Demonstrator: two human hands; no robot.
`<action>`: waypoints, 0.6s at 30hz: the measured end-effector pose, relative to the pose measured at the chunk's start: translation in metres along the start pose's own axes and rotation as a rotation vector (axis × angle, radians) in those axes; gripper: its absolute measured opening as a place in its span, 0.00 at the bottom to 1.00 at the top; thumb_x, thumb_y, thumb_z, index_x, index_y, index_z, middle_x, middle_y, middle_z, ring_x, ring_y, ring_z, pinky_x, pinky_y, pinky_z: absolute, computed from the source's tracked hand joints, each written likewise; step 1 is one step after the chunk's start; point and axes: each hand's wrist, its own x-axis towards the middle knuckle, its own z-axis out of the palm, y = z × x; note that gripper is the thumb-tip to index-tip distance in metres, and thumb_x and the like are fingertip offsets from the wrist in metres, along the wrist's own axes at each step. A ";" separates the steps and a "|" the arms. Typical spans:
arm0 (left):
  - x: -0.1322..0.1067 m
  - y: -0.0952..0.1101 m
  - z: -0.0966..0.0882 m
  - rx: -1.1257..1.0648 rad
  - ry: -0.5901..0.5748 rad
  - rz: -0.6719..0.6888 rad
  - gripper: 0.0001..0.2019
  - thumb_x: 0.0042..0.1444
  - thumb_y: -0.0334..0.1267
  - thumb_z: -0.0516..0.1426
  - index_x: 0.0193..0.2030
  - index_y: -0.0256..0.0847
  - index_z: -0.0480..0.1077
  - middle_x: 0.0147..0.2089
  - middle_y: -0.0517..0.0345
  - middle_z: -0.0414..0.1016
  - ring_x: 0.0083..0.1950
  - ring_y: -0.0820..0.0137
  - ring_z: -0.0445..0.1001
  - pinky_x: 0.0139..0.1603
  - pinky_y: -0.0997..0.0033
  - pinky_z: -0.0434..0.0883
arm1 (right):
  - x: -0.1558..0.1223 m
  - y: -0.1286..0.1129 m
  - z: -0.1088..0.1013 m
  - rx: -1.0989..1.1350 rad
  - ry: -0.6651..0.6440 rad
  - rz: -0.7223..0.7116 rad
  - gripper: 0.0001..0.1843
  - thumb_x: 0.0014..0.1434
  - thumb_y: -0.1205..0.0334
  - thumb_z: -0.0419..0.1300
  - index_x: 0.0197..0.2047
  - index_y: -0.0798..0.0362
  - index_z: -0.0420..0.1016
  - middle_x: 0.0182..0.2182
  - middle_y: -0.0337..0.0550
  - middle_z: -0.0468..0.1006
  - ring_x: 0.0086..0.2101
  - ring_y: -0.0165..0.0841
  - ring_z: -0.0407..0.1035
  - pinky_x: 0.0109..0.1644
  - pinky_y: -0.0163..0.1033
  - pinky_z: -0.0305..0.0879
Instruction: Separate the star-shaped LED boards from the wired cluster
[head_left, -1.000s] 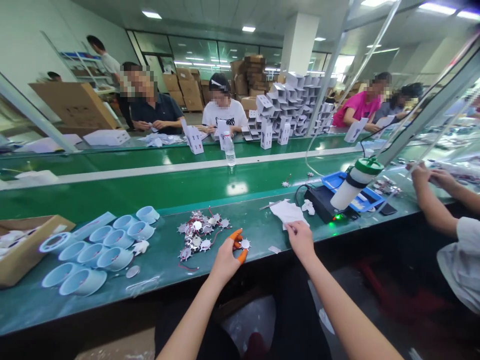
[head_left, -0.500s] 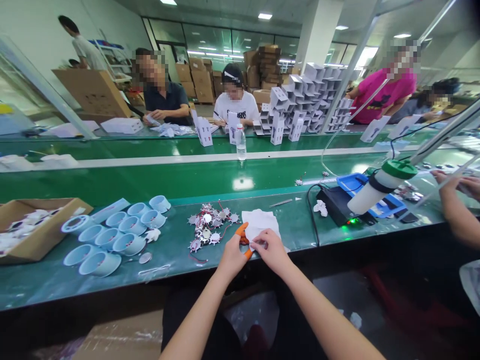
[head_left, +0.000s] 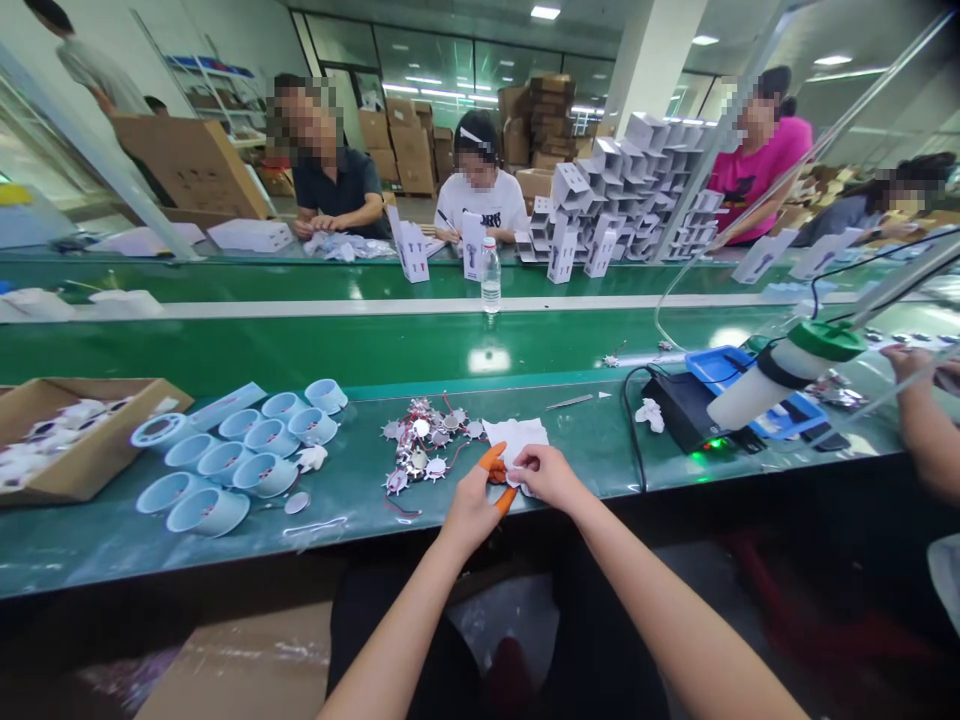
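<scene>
Paper (head_left: 529, 434), white and creased, lies just below the middle of the frame, its lower edge between our two hands. Our right hand (head_left: 551, 475) pinches that edge with thumb and fingers closed together. Our left hand (head_left: 471, 508), with orange covers on some fingers, touches the paper from the left; its thumb and forefinger stand apart and the other fingers curl inward, and we cannot tell whether they grip anything.

Just left of the paper we see a heap of small metal discs (head_left: 420, 434) with red wires, lying on the green table (head_left: 585, 450). Right of the paper lie thin tweezers (head_left: 568, 402) and, farther over, a crumpled tissue (head_left: 649, 415) beside a black box (head_left: 679, 405) with green lights. Near that box, a white bottle with a green lid (head_left: 780, 370) leans over a blue tray (head_left: 806, 415).

In the lower left of the frame we have a group of pale blue cups (head_left: 271, 438), and beyond them a cardboard box (head_left: 97, 455) of white parts. A water bottle (head_left: 490, 285) stands upright above the centre. Along the top, co-workers sit near stacked white cartons (head_left: 637, 170).
</scene>
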 end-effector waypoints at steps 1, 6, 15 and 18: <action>0.000 0.001 0.000 -0.011 0.001 0.007 0.34 0.56 0.39 0.62 0.70 0.51 0.58 0.53 0.64 0.73 0.48 0.81 0.73 0.58 0.76 0.71 | 0.002 0.002 0.001 0.014 -0.004 -0.010 0.18 0.51 0.55 0.65 0.41 0.59 0.75 0.28 0.37 0.72 0.25 0.13 0.61 0.32 0.21 0.56; 0.000 0.004 -0.002 0.015 0.007 -0.005 0.35 0.56 0.38 0.62 0.69 0.49 0.59 0.51 0.64 0.74 0.46 0.81 0.73 0.58 0.75 0.71 | 0.001 0.007 0.000 0.036 -0.010 -0.027 0.20 0.50 0.54 0.66 0.44 0.58 0.75 0.29 0.37 0.71 0.25 0.14 0.62 0.32 0.21 0.58; 0.000 0.006 -0.003 0.057 -0.005 0.052 0.32 0.57 0.38 0.61 0.68 0.47 0.61 0.52 0.61 0.74 0.47 0.79 0.74 0.57 0.74 0.73 | 0.004 0.006 0.003 0.026 0.000 -0.041 0.20 0.50 0.52 0.65 0.40 0.60 0.75 0.29 0.38 0.72 0.25 0.13 0.61 0.31 0.19 0.54; 0.001 0.010 -0.004 0.020 -0.008 -0.018 0.33 0.56 0.37 0.62 0.68 0.46 0.60 0.52 0.61 0.74 0.46 0.79 0.74 0.57 0.73 0.73 | 0.007 0.007 0.002 -0.004 0.007 -0.074 0.17 0.53 0.54 0.63 0.38 0.61 0.75 0.28 0.39 0.72 0.25 0.12 0.59 0.30 0.19 0.53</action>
